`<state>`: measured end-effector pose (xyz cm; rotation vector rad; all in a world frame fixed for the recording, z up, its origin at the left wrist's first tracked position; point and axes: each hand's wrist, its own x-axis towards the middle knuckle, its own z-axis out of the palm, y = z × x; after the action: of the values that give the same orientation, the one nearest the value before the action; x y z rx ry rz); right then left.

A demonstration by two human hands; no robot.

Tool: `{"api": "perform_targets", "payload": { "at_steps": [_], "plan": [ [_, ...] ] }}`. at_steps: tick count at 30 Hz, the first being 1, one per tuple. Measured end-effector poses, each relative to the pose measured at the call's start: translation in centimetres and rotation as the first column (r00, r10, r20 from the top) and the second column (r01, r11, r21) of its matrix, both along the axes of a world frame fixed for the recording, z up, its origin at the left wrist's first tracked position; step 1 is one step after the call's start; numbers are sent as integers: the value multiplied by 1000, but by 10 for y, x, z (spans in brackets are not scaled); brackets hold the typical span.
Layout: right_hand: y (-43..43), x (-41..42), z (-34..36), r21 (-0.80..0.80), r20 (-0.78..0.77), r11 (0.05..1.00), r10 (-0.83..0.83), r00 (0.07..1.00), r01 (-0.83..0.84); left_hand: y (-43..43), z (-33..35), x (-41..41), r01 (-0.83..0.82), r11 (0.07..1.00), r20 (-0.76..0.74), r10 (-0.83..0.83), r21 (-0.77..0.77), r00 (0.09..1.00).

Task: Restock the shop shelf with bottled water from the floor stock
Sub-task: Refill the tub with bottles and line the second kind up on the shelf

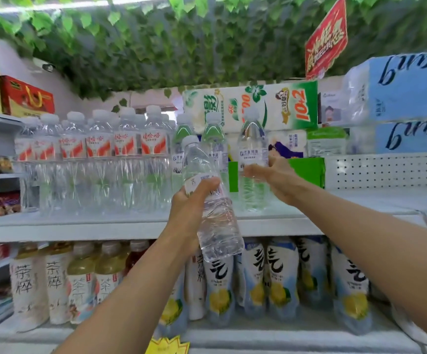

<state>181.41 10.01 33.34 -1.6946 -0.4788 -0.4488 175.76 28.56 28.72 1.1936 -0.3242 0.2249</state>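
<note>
My left hand (193, 200) grips a clear water bottle (213, 218) with a white cap around its label, tilted in front of the white shelf (130, 226). My right hand (271, 176) is wrapped around the middle of a second water bottle (253, 139), which stands upright on the shelf to the right of two more of the same kind (213, 139). A row of red-labelled water bottles (100, 159) fills the shelf's left half.
Green and white tissue packs (253, 106) sit behind the bottles, blue packs (401, 98) at the right. The shelf part at the right (373, 198) holds no bottles. Tea and lemon drink bottles (278, 274) line the lower shelf. Fake leaves (181, 42) hang overhead.
</note>
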Motion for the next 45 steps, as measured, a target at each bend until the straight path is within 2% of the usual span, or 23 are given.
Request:
{"api": "perform_targets", "payload": {
  "at_steps": [3,5,7,9,11,19,23,29,39,42,43,45],
  "plan": [
    [-3,0,-2,-29,-6,998,47,999,-47,-1,0,9,-29,999,12,29,18,1000],
    [-5,-2,-6,-155,-42,988,16,999,-22,-3,-1,12,-35,999,5,35,1,999],
    [-5,1,-18,-232,-23,967,-116,993,108,-4,-2,13,-30,999,1,30,-21,1000],
    [-5,6,-30,-239,22,926,-294,955,291,-5,-3,16,-32,999,6,32,-12,999],
    [-5,12,-33,-257,30,904,-346,938,342,-6,-2,17,-42,999,16,43,-12,999],
    [-2,58,-24,-308,-81,914,-302,950,264,-8,-2,19,-41,999,18,41,10,999],
    [-10,106,-29,-327,-72,914,-276,959,239,-7,-2,19,-29,999,8,28,22,1000],
    [-9,127,-28,-353,-97,909,-269,958,220,-8,-3,19,-12,1000,21,12,16,1000],
    [-2,92,-22,-400,-120,893,-275,954,207,-11,-5,18,-76,996,65,72,56,995],
    [3,48,-11,-347,35,886,-314,949,306,-14,-5,19,-121,990,99,114,69,989],
    [2,36,-6,-294,91,909,-282,955,297,-15,-6,17,-136,988,117,127,74,985],
    [4,7,10,-204,90,971,-111,990,127,-20,-6,13,-142,984,156,125,105,980]
  ]
}}
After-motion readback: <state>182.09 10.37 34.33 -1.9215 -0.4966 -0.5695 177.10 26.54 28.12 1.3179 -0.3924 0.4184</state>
